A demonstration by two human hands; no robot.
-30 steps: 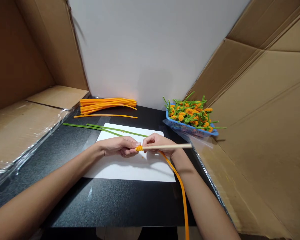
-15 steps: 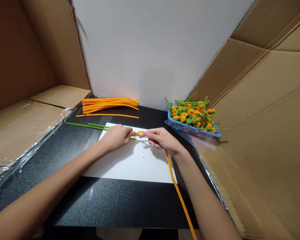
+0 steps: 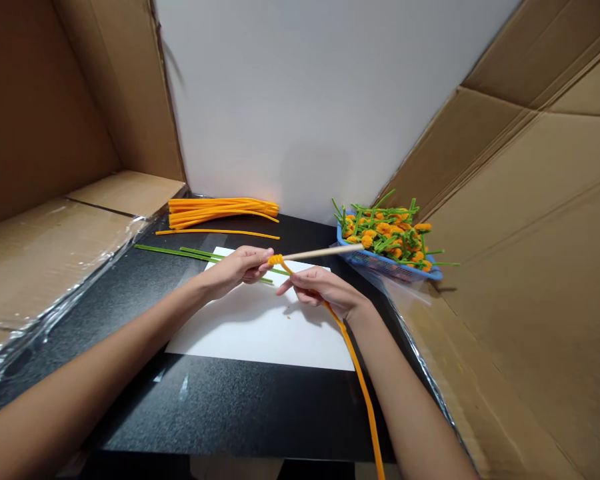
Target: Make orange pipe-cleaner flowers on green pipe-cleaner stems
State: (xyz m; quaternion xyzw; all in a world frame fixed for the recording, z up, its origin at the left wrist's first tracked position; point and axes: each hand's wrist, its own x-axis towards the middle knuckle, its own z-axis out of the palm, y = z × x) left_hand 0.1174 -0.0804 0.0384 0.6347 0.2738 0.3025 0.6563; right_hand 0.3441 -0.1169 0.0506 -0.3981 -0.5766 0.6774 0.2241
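**orange coil:** A tight orange coil (image 3: 275, 260) of fuzzy wire sits on the end of a thin wooden stick (image 3: 320, 253), right at the fingertips of the left grip (image 3: 237, 265).

**wooden stick:** It is smooth, pale and straight. It points away to the right from the left grip, and its far tip is near the basket.

**left grip:** It is closed tight around the stick's end, just beside the coil.

**right grip:** The right grip (image 3: 320, 291) is closed too, pinching the fuzzy orange pipe cleaner (image 3: 353, 360) just below the coil.

**orange pipe cleaner:** It is long and bendy. It runs from the coil past the right grip and hangs down over the table's edge.

**under the grips:** A white paper sheet (image 3: 260, 327) lies on the shiny black table (image 3: 220, 407), with a tiny orange crumb (image 3: 288, 317) on it.

**ahead of the grips:** Green pipe cleaners (image 3: 180, 251) lie ahead of the left grip. Farther on is an orange pipe cleaner bundle (image 3: 220, 212). Ahead of the right grip, a blue basket (image 3: 380, 263) holds orange puffs on green stems (image 3: 383, 230).
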